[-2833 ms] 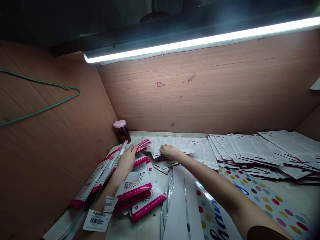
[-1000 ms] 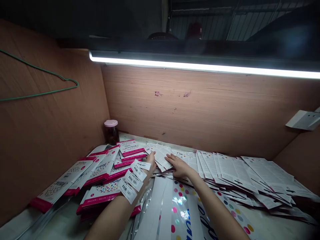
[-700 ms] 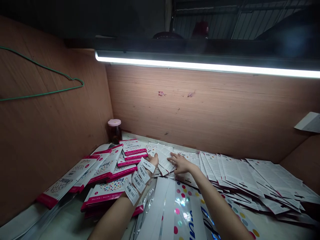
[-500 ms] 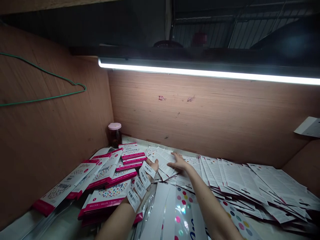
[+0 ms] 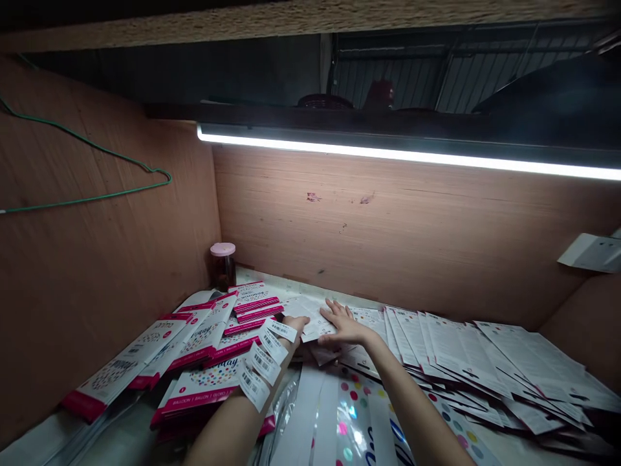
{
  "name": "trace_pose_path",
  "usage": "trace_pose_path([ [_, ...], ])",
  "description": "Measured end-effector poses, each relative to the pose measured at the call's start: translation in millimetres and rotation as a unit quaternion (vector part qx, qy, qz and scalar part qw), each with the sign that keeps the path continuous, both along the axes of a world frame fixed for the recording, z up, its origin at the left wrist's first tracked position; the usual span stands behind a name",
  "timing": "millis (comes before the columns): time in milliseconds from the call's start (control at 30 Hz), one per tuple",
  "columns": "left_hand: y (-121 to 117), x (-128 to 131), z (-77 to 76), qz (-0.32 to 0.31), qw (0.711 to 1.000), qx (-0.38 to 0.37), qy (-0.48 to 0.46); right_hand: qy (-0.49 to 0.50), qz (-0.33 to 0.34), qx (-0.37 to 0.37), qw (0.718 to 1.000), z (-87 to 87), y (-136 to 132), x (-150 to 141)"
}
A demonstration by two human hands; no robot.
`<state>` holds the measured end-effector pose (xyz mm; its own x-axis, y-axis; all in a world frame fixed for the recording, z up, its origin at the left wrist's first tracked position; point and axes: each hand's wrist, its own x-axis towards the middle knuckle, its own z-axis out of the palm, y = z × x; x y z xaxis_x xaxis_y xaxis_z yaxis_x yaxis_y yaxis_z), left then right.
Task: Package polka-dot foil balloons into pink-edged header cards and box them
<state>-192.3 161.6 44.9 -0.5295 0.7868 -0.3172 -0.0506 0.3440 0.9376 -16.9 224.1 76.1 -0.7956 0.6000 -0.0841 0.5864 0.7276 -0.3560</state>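
Fingers spread wide on right hand [image 5: 347, 329], pressing loose leaflets [image 5: 310, 312]; left hand [image 5: 295, 322] on leaflet edge, fingertips hidden, grip unclear. Four barcode labels [image 5: 262, 364] hang over left wrist. Pink-edged balloon packs [image 5: 201, 383] just left, overlapping, count unclear.

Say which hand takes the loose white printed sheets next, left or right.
Right, probably. The right hand lies open, fingers spread, on the loose white printed sheets, its wrist bare. The left hand sits at their edge above pink-edged balloon packets, white barcode labels stuck along its wrist.
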Motion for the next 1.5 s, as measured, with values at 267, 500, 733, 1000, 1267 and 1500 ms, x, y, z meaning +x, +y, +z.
trace_pose_path([
  [267,-29,42,40.0,-0.054,0.987,0.100,-0.113,0.195,-0.045,0.206,0.958,5.5,-40,32],
  [500,-104,58,59.7,-0.099,0.959,0.254,-0.071,0.375,-0.222,0.231,0.870,49.4,-115,140],
  [733,-196,108,41.4,-0.255,0.905,0.327,0.094,0.509,-0.332,0.088,0.790,21.6,-259,253],
  [1000,-232,137,-1.4,-0.417,0.878,0.231,0.038,0.409,-0.438,0.060,0.798,-34.3,-347,285],
  [1267,-209,146,16.3,-0.414,0.874,0.253,0.011,0.586,-0.394,0.096,0.702,-27.3,-340,273],
  [1500,-192,151,17.1,-0.450,0.859,0.245,0.006,0.409,-0.350,0.281,0.795,-11.6,-337,284],
])
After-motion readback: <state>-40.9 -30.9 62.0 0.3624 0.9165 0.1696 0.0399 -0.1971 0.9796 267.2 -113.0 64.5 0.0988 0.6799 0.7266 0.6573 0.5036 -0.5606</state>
